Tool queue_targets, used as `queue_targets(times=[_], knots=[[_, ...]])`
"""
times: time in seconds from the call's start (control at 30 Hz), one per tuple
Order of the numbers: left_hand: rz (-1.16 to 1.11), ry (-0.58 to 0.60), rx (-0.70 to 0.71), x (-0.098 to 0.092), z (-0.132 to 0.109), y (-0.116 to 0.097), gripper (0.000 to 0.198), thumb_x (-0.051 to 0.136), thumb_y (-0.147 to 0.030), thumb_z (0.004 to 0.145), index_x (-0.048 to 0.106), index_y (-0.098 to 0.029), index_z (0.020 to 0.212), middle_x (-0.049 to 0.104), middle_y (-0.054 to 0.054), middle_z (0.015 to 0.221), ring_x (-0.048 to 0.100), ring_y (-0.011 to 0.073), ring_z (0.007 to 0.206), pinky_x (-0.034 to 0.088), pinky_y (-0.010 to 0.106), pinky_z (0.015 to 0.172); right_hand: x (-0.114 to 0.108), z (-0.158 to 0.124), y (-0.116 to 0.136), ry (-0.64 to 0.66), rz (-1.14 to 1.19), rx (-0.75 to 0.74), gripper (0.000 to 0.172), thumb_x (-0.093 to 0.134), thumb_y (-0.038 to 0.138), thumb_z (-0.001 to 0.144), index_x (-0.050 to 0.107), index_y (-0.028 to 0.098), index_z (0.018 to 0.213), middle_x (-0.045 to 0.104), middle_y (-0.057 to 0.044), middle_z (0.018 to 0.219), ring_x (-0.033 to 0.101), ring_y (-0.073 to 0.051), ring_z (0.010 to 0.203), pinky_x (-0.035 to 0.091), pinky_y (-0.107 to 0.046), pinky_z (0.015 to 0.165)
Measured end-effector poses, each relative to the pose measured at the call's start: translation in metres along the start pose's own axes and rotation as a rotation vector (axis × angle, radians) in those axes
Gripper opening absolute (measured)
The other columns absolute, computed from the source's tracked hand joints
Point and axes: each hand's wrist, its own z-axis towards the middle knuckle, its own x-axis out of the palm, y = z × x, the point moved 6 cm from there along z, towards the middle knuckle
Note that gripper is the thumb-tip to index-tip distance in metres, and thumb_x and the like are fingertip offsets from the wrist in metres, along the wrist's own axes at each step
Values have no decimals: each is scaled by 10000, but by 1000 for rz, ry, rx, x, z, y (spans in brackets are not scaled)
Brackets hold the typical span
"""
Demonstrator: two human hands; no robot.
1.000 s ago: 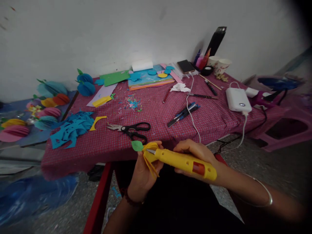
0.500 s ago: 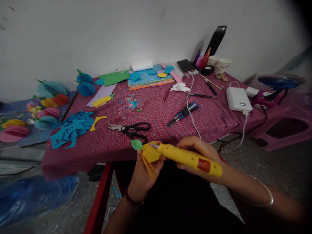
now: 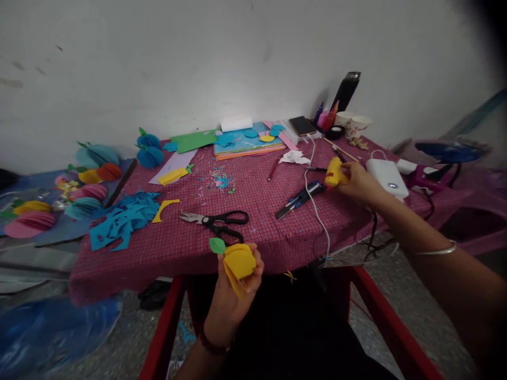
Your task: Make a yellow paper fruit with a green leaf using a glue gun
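My left hand (image 3: 233, 295) is closed around a yellow folded-paper fruit (image 3: 240, 262) just off the table's front edge. From the fruit's upper left sticks out a green paper leaf (image 3: 217, 245). Over the right side of the table, my right hand (image 3: 358, 182) grips a yellow glue pen (image 3: 336, 173), a thick tube seen nearly end-on. Below it lie several craft knives (image 3: 301, 199). Black-handled scissors (image 3: 217, 219) rest open on the cloth beyond my left hand.
Blue paper scraps (image 3: 127, 216) heap at the left, near finished paper fruits (image 3: 97, 155). A white cable (image 3: 317, 211) runs across the cloth from a phone (image 3: 302, 125). A white power bank (image 3: 387, 177), paper cups (image 3: 358, 126) and a black flask (image 3: 346, 92) stand at the right.
My right hand has carried the glue pen away from the yellow paper fruit, up and to the right over the table. My left hand still holds the fruit near the same spot.
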Motion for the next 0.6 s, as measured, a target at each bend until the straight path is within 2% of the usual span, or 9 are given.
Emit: queue_targets(times=[0.1,0.17,0.23,0.3,0.37,0.43,0.5,0.6], knots=[[-16,7,-11,-3,0,-3,511,847,-494,632,733,-89,923,642,82,755,571,126,654,393,107,394,4,1,-5,137,-39,-25,509,737,257,748,612,24,1183,680,-270,1012,654,-210,778,430,-329,670],[-36,7,-12,-5,0,-4,519,851,-500,621,733,-97,927,644,80,759,573,127,659,399,108,399,-4,-1,2,161,-90,-43,463,757,209,721,647,37,1137,668,-293,1031,646,-242,836,418,-362,716],[-52,-4,-14,-9,1,-4,539,854,-507,612,732,-95,937,641,80,761,574,128,664,404,111,406,-14,-4,21,124,-144,-58,404,746,183,729,664,37,1097,624,-341,1111,618,-294,950,391,-408,773],[-53,-22,-8,-13,1,-3,549,851,-519,609,732,-96,938,638,79,764,573,131,668,406,118,408,-13,-6,56,83,-160,-82,306,600,230,863,653,31,1090,607,-342,1143,597,-298,997,383,-418,792],[-37,-32,23,-16,0,-4,555,839,-539,615,733,-101,939,637,78,768,571,135,667,408,130,409,14,-10,104,164,-115,-165,254,520,260,920,672,99,1043,689,-202,1033,628,-218,901,415,-335,766],[-8,-22,63,-17,-2,-6,564,818,-566,629,734,-106,943,636,79,767,569,140,666,423,144,422,55,-15,156,315,-63,-267,213,573,341,902,702,176,942,727,-75,936,646,-152,811,430,-252,720],[20,-4,87,-18,-4,-8,568,795,-589,647,736,-107,941,640,80,764,571,141,665,450,161,454,94,-16,198,394,-51,-314,263,545,389,917,707,183,933,737,-50,923,656,-149,812,432,-238,692],[42,-3,114,-21,-5,-13,562,770,-601,674,742,-109,943,656,84,764,580,139,659,470,173,497,133,-13,235,470,-93,-321,391,520,466,921,713,136,839,732,-101,862,671,-202,819,447,-272,684]])
